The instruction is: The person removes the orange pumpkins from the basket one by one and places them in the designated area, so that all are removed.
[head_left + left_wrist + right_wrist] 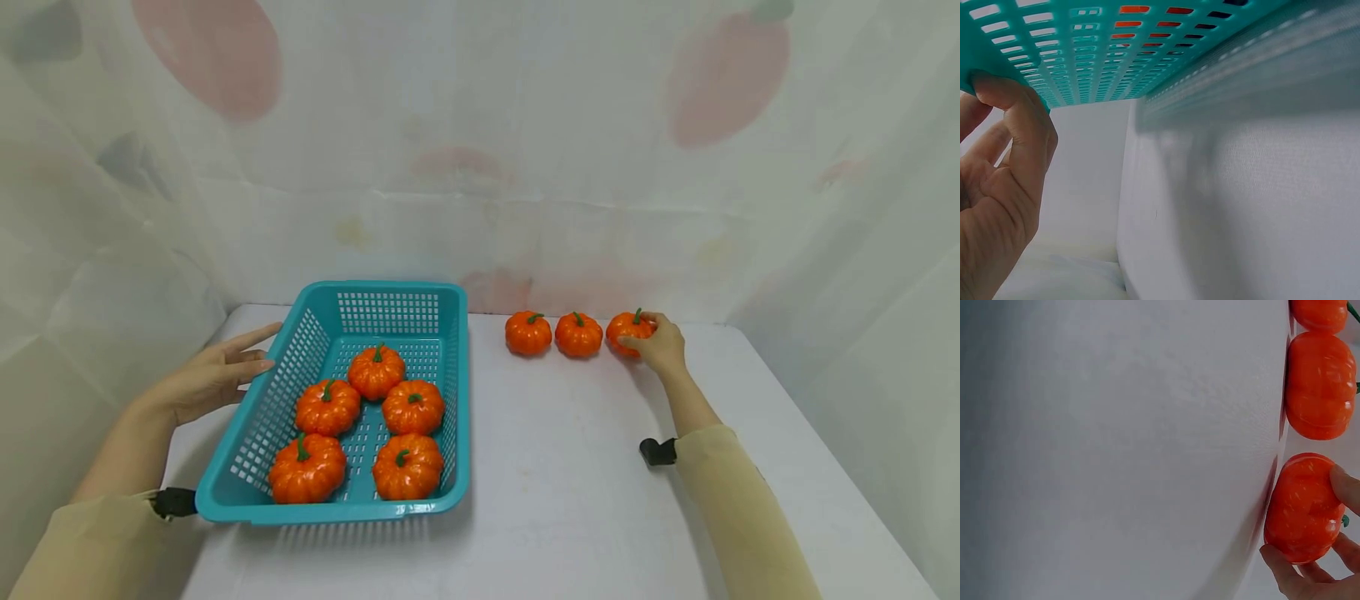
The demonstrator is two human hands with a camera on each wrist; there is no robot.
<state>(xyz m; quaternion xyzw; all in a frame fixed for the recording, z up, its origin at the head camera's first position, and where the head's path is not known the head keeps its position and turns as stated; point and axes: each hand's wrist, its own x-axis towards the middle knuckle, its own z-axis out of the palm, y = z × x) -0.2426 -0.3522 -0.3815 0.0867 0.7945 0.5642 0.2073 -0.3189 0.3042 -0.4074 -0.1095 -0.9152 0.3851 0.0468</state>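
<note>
My right hand (664, 346) pinches a small orange pumpkin (628, 332) with a green stem, thumb on one side and fingers on the other. That pumpkin (1304, 509) is at the right end of a row of three; beside it stand a middle pumpkin (578, 334) and a left one (528, 332). Against the outer left side of a teal plastic basket (333, 512) rests my left hand (213, 379), its fingers loosely bent and touching near the rim. Several more pumpkins (407, 467) lie inside the basket.
A white table (555, 500) carries the basket on the left and the row along its back edge. Pale printed curtains (480, 150) hang behind and on both sides. Dark wrist straps (658, 452) show at the sleeve cuffs.
</note>
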